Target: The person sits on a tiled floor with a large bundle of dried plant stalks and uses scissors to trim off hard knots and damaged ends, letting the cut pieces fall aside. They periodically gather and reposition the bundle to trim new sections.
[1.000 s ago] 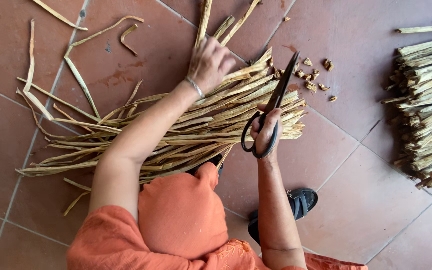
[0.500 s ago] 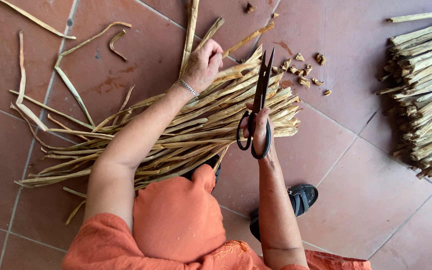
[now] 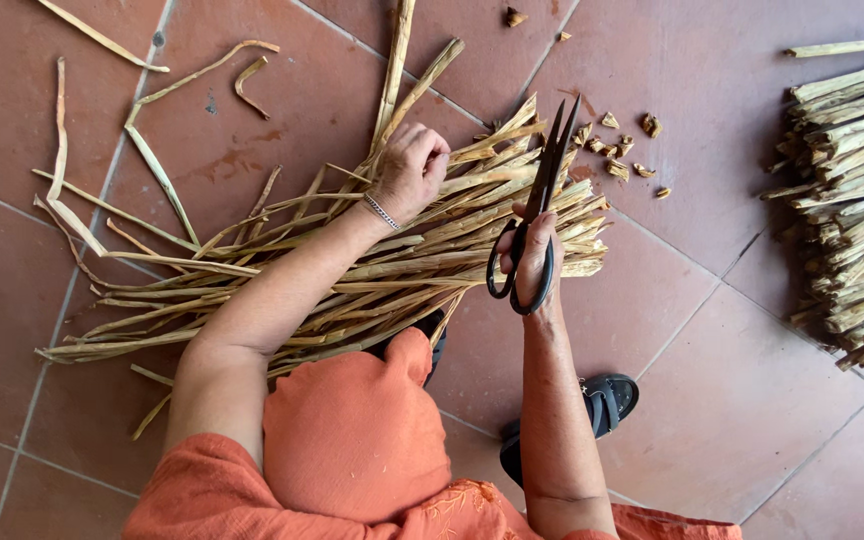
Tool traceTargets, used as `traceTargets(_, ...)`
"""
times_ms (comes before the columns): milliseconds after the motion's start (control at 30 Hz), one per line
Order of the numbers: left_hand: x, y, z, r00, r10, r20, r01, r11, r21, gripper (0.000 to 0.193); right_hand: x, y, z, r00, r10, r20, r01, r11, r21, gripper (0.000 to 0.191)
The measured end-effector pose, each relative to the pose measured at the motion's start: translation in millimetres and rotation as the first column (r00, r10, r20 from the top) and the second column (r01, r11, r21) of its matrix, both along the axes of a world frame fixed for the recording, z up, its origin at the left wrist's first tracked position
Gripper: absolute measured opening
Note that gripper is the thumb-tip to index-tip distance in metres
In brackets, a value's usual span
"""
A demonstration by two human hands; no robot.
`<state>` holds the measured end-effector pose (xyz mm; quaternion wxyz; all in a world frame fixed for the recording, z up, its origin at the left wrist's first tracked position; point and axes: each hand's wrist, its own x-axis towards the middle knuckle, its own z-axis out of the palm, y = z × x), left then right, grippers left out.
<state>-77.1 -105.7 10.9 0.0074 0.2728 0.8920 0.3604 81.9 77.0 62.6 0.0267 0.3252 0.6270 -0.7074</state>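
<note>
A heap of dried, straw-coloured stalks [image 3: 352, 270] is seen lying fanned across the tiled floor [image 3: 712, 400], in front of a knee clothed in orange. The left hand [image 3: 410, 170] is placed on the upper part of the heap, its fingers [image 3: 432, 150] curled shut around two stalks that run up toward 12 o'clock. A thin bracelet [image 3: 382, 211] is worn at that wrist. The right hand [image 3: 532, 255] is held at 3 o'clock of the left, its fingers passed through the loops of a pair of black scissors [image 3: 537, 215]; the blades are pointed toward 1 o'clock and are drawn nearly together above the cut ends of the heap. Small trimmed pieces [image 3: 632, 150] are scattered on the tiles at 1 o'clock of the scissors. A second, tidier stack of stalks [image 3: 852, 200] is laid at 3 o'clock, well apart from the heap. Loose strips [image 3: 162, 180] are strewn at 10 o'clock. A dark sandal [image 3: 602, 405] is visible at 5 o'clock of the right hand.
</note>
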Motion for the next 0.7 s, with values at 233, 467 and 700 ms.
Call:
traceTargets(233,-44.3,1.2,-7.8,0.985,0.053,0.162,-0.027,0.987,-0.158,0.022,9.3,-14.3,4.6,0.994,0.092,0.052,-0.092,0.996,-0.002,0.081)
traceTargets(467,-98.7,26.6,-11.3,0.958,0.072,-0.278,-0.157,0.943,-0.294,0.042,7.7,-23.7,8.3,0.985,0.150,0.083,-0.154,0.987,0.044,0.081)
traceTargets(700,-59.4,28.6,8.5,0.888,-0.041,0.458,-0.058,0.978,0.201,0.012,2.2,-20.0,19.6,0.997,0.048,-0.062,-0.046,0.999,0.029,0.057)
